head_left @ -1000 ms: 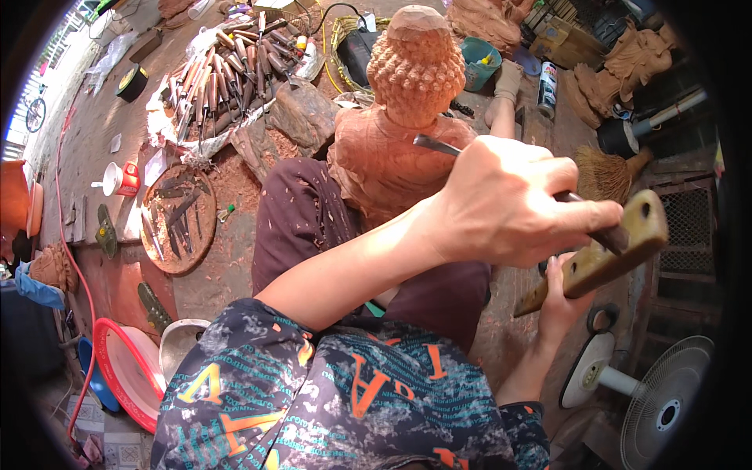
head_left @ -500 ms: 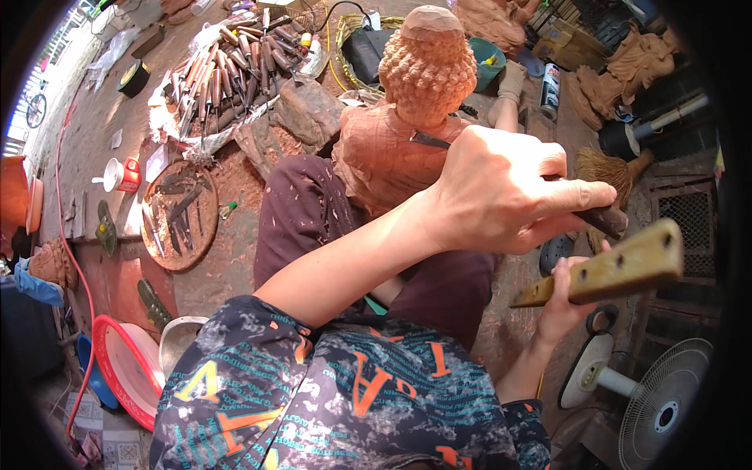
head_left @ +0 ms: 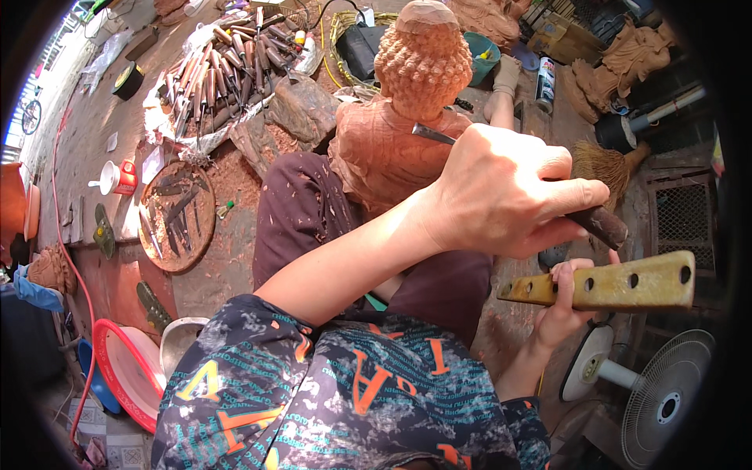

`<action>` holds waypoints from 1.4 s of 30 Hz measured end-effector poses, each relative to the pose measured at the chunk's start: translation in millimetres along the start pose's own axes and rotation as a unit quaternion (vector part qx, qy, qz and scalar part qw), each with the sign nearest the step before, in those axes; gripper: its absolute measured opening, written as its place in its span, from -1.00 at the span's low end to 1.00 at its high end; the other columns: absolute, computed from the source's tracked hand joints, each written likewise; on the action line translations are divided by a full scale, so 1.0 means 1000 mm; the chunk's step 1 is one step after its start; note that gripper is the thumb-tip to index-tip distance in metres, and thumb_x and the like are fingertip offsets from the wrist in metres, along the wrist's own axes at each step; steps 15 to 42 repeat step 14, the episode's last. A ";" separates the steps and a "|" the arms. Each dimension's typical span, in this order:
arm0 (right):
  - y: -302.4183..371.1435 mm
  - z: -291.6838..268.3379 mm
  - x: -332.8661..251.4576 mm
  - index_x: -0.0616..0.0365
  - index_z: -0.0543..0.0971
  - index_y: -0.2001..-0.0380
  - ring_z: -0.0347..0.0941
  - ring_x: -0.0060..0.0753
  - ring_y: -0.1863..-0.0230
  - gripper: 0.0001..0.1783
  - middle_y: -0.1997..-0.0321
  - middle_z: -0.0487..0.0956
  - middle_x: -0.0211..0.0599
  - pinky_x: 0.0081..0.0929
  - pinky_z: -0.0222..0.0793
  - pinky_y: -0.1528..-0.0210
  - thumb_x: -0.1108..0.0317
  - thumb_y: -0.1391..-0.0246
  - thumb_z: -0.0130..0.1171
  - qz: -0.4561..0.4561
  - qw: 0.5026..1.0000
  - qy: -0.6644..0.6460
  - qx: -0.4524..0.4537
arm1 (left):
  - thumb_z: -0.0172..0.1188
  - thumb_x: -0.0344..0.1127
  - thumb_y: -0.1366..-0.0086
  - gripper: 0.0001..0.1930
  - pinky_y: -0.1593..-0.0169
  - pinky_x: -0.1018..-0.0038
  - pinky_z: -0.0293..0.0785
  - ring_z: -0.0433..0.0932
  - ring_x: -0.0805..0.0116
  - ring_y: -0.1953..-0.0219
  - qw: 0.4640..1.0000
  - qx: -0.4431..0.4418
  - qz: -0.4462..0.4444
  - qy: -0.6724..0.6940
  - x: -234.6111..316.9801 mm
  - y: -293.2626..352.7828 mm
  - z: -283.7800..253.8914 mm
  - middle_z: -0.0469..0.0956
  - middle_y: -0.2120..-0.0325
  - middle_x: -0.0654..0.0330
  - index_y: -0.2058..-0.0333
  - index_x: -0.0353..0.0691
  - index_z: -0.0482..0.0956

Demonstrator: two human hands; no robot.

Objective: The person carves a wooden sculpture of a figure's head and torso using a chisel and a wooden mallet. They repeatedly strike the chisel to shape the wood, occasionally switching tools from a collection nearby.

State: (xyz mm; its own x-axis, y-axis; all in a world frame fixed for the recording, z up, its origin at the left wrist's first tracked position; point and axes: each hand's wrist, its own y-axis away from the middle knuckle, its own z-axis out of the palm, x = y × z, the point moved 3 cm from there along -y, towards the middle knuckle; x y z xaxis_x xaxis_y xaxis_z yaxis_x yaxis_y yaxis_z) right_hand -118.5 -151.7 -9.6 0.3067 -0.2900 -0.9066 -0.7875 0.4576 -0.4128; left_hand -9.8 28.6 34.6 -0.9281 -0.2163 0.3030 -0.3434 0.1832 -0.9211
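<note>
My left hand (head_left: pixel 513 192) is closed around a wood chisel (head_left: pixel 599 225), whose dark handle end sticks out on the right. Past my knuckles on the other side, the chisel's metal blade (head_left: pixel 432 134) lies over the upper back of a reddish wooden statue (head_left: pixel 384 160); whether it touches cannot be told. The statue, with a curly carved head, stands upright beyond my knees. Lower right, my right hand (head_left: pixel 565 301) grips a yellowish flat bar with a row of holes (head_left: pixel 642 280), just below the chisel's handle and apart from it.
A heap of wooden-handled chisels (head_left: pixel 227 74) lies far left, near a round tray (head_left: pixel 168 254) of blades. A standing fan (head_left: pixel 666 407) is at lower right, a red-rimmed basin (head_left: pixel 117 368) at lower left. A spray can (head_left: pixel 546 84) and a straw broom (head_left: pixel 599 168) are at right.
The holed bar has swung down at its outer end and turned, showing more of its broad face. My left hand keeps the chisel in nearly the same place, its handle tilted slightly differently.
</note>
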 end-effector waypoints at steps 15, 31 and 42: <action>0.009 -0.003 0.011 0.31 0.31 -0.10 0.36 -0.56 0.31 -0.47 0.32 0.46 -0.42 -0.57 0.29 0.16 0.56 -0.03 0.18 -0.034 0.965 0.261 0.020 | 0.33 0.00 0.06 -0.61 0.59 0.51 0.35 0.46 0.43 0.66 1.000 0.000 0.002 -0.008 -0.003 0.001 -0.001 0.40 0.65 0.41 0.18 0.15 0.63; 0.009 -0.003 0.011 0.31 0.31 -0.10 0.36 -0.56 0.31 -0.47 0.32 0.46 -0.42 -0.57 0.29 0.16 0.56 -0.03 0.18 -0.034 0.965 0.261 0.020 | 0.33 0.00 0.06 -0.61 0.59 0.51 0.35 0.46 0.43 0.66 1.000 0.000 0.002 -0.008 -0.003 0.001 -0.001 0.40 0.65 0.41 0.18 0.15 0.63; 0.009 -0.003 0.011 0.31 0.31 -0.10 0.36 -0.56 0.31 -0.47 0.32 0.46 -0.42 -0.57 0.29 0.16 0.56 -0.03 0.18 -0.034 0.965 0.261 0.020 | 0.33 0.00 0.06 -0.61 0.59 0.51 0.35 0.46 0.43 0.66 1.000 0.000 0.002 -0.008 -0.003 0.001 -0.001 0.40 0.65 0.41 0.18 0.15 0.63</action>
